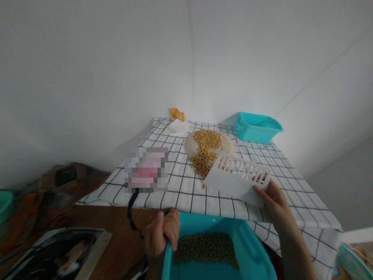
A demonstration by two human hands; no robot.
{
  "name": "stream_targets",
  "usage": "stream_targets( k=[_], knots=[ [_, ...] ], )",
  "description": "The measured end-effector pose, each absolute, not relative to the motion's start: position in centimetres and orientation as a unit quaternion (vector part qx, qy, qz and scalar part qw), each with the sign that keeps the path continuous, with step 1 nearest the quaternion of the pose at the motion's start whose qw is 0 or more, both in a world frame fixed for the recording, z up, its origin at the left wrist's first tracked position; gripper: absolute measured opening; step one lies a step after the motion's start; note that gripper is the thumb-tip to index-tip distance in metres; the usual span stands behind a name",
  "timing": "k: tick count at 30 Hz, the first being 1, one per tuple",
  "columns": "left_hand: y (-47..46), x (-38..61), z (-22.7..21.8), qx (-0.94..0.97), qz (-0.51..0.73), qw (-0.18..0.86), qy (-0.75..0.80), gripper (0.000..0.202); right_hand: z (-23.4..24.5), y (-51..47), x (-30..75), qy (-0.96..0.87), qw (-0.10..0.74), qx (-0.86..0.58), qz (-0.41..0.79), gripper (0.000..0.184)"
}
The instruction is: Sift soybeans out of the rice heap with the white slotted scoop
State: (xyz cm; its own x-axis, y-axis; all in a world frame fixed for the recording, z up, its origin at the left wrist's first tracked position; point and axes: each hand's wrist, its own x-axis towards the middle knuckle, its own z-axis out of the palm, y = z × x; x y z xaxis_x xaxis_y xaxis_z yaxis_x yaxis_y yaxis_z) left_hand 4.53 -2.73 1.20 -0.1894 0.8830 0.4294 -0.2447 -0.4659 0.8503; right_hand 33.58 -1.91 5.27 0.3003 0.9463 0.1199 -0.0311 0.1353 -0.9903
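My right hand grips the right end of a white slotted scoop, its long axis left-right and its open mouth toward the soybean pile on the checked cloth, while my left hand clasps the near teal tub's rim; no readable writing.

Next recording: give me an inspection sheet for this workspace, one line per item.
Surface: checked black-and-white tablecloth.
Job's things: heap of yellow beans on white grains; white slotted plastic scoop; near turquoise plastic tub holding beans.
Clutter: second turquoise tub, white cloth, orange scrap.
Hands: left hand grips the near tub's rim; right hand holds the scoop.
Cables: black cord off the table edge.
Surroundings: white walls.
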Motion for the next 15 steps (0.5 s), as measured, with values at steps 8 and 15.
stream_targets(
  k=[8, 15],
  knots=[
    [-2.6, 3.0, 0.8, 0.478, 0.679, 0.465, 0.307, 0.081, 6.1, -1.6, 32.9, -0.455, 0.586, -0.525, 0.418, 0.039],
    [-2.7, 3.2, 1.1, 0.451, 0.692, 0.468, 0.315, 0.081, 5.9, -2.3, 33.5, -0.437, 0.558, -0.514, 0.483, 0.039]
  ],
)
